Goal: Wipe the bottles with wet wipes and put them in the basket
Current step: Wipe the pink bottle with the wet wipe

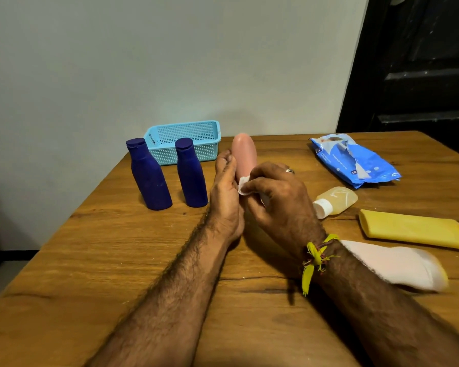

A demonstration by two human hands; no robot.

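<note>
Taking the blue basket (pixel 186 140) as landmark: 2 dark blue bottles (pixel 150 174) (pixel 191 173) stand upright just in front of it. Right of them, the left hand (pixel 224 192) is curled round the pink bottle (pixel 244 152), whose long axis points up and away, its rounded end level with the basket's right corner. The right hand (pixel 276 197) pinches a wet wipe (pixel 243 185) against the bottle's lower side. Further right of the basket lie the wipe pack (pixel 355 160), a clear bottle (pixel 335 198), a yellow bottle (pixel 414 230) and a white one (pixel 398 264). The left hand is nearer the basket, so it would likely carry the bottle forward-left.
</note>
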